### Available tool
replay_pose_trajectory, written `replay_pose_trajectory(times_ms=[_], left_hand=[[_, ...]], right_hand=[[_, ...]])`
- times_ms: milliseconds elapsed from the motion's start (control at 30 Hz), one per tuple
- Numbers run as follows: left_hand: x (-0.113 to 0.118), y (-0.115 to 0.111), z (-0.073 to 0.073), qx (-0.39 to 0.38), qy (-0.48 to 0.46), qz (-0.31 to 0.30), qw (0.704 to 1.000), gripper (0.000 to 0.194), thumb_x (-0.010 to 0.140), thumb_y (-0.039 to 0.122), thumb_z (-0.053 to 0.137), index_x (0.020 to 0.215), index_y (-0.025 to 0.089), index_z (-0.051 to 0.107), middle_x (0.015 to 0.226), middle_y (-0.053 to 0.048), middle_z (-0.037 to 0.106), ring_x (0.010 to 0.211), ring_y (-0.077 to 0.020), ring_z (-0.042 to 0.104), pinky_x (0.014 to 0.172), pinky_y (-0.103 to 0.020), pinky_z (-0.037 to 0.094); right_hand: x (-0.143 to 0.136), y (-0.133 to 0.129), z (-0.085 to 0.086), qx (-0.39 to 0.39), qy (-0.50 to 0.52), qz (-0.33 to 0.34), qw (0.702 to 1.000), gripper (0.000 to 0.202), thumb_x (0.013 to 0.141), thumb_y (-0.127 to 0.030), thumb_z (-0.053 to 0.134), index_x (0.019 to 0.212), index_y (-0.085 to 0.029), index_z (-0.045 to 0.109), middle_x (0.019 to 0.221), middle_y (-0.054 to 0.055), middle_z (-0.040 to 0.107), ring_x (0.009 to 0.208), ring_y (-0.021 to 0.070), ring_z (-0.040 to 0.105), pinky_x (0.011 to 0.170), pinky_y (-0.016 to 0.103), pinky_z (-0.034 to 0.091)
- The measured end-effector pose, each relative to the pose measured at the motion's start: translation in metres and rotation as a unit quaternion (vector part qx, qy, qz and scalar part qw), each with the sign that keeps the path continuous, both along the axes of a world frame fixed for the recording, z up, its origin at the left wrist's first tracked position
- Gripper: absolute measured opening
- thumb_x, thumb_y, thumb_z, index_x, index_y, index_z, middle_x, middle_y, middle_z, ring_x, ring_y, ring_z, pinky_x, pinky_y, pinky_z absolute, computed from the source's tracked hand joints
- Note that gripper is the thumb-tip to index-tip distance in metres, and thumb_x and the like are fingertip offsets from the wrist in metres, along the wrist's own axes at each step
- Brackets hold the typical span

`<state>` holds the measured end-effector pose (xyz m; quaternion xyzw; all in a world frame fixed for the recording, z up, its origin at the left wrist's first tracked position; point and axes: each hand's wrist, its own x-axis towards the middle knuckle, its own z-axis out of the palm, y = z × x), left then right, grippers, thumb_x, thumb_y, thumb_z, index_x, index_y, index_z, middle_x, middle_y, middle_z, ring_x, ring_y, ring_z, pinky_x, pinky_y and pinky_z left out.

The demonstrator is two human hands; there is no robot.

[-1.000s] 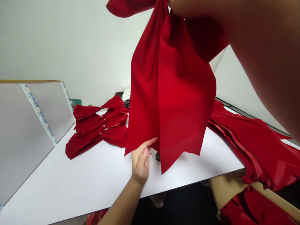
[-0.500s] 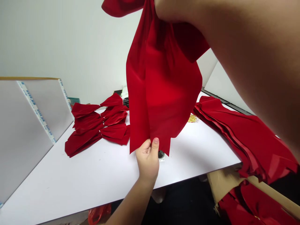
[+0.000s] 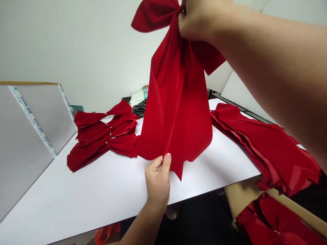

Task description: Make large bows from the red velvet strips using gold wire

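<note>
The right hand point(image 3: 201, 20) is pinching the red bow point(image 3: 176, 102) at its knot, the left hand point(image 3: 158, 177) is gripping its tails, and finished bows point(image 3: 102, 132) are lying at the table's point(image 3: 102, 197) far left edge, with more red cloth point(image 3: 260, 143) waiting at the right edge.

Big bow point(image 3: 176, 112) pinched between right hand point(image 3: 196, 20) up top and left hand point(image 3: 158, 180) at its lower edge: solid deep red, velvety, no pattern. Left of left hand, pile of smaller bows point(image 3: 102, 134): same plain red. Under right forearm, stack of cut fabric pieces point(image 3: 263, 143): red, shinier red on turned-up edges. Table point(image 3: 89, 197) beneath left hand: plain white. Far left of left hand, leaning boards point(image 3: 28, 136): pale grey, white edge strip with blue print. Behind big bow: black crumpled bag point(image 3: 139, 109). Below right forearm: brown cardboard box point(image 3: 242, 200), more red inside.
</note>
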<state>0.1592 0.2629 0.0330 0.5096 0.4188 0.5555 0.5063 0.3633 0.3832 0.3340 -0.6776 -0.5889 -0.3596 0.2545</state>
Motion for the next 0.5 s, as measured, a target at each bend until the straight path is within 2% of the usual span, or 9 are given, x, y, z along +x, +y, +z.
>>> replay_pose_trajectory(times_ms=[100, 200, 267, 333, 400, 500], left_hand=[[0.001, 0.000, -0.004, -0.013, -0.002, 0.016, 1.000, 0.051, 0.085, 0.050, 0.075, 0.059, 0.017, 0.045, 0.060, 0.004, 0.035, 0.058, -0.0090, 0.035, 0.054, -0.022, 0.033], [0.005, 0.002, -0.009, -0.023, -0.051, 0.059, 0.997, 0.034, 0.078, 0.044, 0.083, 0.080, 0.016, 0.064, 0.070, 0.002, 0.055, 0.068, -0.0118, 0.055, 0.066, -0.023, 0.046], [0.008, 0.004, -0.010, -0.020, -0.098, 0.099, 0.990, 0.039, 0.073, 0.039, 0.088, 0.092, 0.019, 0.061, 0.071, 0.004, 0.058, 0.070, -0.0113, 0.059, 0.071, -0.023, 0.049], [0.010, 0.006, -0.010, -0.040, -0.148, 0.115, 0.981, 0.048, 0.069, 0.036, 0.091, 0.093, 0.022, 0.052, 0.068, 0.007, 0.055, 0.067, -0.0096, 0.059, 0.069, -0.021, 0.049], [0.012, 0.009, -0.009, -0.096, -0.189, 0.093, 0.973, 0.054, 0.067, 0.037, 0.093, 0.093, 0.023, 0.047, 0.069, 0.008, 0.055, 0.065, -0.0088, 0.058, 0.064, -0.020, 0.046], [0.011, 0.013, -0.008, -0.181, -0.206, 0.017, 0.961, 0.056, 0.063, 0.042, 0.095, 0.078, 0.020, 0.045, 0.063, 0.009, 0.050, 0.059, -0.0080, 0.053, 0.056, -0.020, 0.042]], right_hand=[[0.003, 0.006, -0.004, 0.005, 0.000, -0.011, 1.000, 0.035, 0.091, -0.021, 0.057, 0.121, -0.007, 0.067, 0.124, 0.013, 0.068, 0.115, 0.0345, 0.062, 0.094, 0.045, 0.046], [0.004, 0.008, -0.005, 0.006, 0.008, -0.008, 1.000, 0.032, 0.090, -0.020, 0.059, 0.118, -0.008, 0.068, 0.117, 0.011, 0.070, 0.115, 0.0339, 0.062, 0.095, 0.046, 0.047], [0.004, 0.008, -0.006, -0.001, 0.020, -0.002, 1.000, 0.030, 0.089, -0.019, 0.060, 0.115, -0.008, 0.069, 0.113, 0.009, 0.071, 0.114, 0.0321, 0.062, 0.096, 0.045, 0.047], [0.003, 0.007, -0.006, -0.001, 0.031, 0.007, 0.999, 0.028, 0.089, -0.022, 0.061, 0.113, -0.009, 0.068, 0.114, 0.008, 0.071, 0.114, 0.0306, 0.061, 0.097, 0.044, 0.047], [0.003, 0.006, -0.007, 0.000, 0.036, 0.009, 0.999, 0.026, 0.090, -0.024, 0.061, 0.110, -0.009, 0.069, 0.114, 0.008, 0.071, 0.114, 0.0299, 0.061, 0.098, 0.043, 0.046], [0.004, 0.009, -0.008, 0.001, 0.035, 0.008, 0.999, 0.028, 0.088, -0.024, 0.063, 0.112, -0.009, 0.069, 0.108, 0.008, 0.072, 0.111, 0.0294, 0.061, 0.095, 0.043, 0.047]])
